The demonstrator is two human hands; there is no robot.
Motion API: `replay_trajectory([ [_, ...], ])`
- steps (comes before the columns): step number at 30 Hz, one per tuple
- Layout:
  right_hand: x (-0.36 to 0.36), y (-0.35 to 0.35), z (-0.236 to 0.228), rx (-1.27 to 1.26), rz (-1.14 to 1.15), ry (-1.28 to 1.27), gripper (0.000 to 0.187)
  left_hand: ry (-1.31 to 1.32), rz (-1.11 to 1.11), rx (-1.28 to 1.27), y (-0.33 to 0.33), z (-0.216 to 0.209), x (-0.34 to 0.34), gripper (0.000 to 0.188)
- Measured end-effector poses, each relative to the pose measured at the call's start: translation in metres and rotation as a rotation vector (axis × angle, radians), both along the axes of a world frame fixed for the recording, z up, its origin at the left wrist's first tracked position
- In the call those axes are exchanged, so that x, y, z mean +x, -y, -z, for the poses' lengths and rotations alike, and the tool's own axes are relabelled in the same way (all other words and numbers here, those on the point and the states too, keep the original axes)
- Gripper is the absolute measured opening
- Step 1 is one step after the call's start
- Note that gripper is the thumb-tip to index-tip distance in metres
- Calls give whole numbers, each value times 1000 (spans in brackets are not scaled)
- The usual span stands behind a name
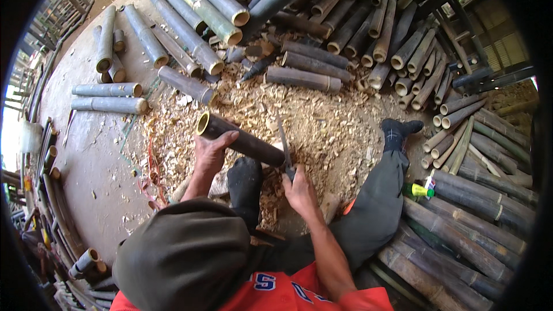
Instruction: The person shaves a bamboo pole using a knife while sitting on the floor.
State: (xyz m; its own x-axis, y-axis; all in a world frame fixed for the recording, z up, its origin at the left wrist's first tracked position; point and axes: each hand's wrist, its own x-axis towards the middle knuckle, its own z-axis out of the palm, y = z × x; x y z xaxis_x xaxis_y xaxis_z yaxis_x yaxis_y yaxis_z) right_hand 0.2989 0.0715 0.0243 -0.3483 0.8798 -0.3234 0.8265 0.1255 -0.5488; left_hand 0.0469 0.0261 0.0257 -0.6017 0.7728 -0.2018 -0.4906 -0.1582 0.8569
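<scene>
A dark bamboo tube (242, 139) lies across a bed of wood shavings, its hollow yellow-rimmed end pointing up-left. My left hand (210, 152) grips the tube near that open end. My right hand (298, 189) holds the handle of a long knife (284, 145), whose blade rests against the tube's right part. My left foot in a dark sock (245, 181) presses beside the tube. My right leg in dark trousers stretches out to the right, its socked foot (398, 131) on the shavings.
Piles of cut bamboo tubes (190, 17) ring the spot at the back, right (472, 207) and left (109, 97). Shavings (322, 115) cover the concrete floor. A green bottle (416, 190) lies by my right knee. The brim of my cap (181, 253) fills the lower view.
</scene>
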Motion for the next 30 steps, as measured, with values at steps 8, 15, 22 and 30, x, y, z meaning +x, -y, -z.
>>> replay_trajectory([
  [8,12,16,11,144,-10,-19,33,-52,133,-208,12,2,-12,42],
  [15,-7,8,-50,54,11,-235,36,51,-259,-201,15,18,-13,37],
  [22,2,-6,8,-37,-7,85,38,-108,-36,-106,-2,5,-15,40],
  [30,-12,8,-50,260,56,-417,35,-72,-45,-115,3,10,-22,39],
])
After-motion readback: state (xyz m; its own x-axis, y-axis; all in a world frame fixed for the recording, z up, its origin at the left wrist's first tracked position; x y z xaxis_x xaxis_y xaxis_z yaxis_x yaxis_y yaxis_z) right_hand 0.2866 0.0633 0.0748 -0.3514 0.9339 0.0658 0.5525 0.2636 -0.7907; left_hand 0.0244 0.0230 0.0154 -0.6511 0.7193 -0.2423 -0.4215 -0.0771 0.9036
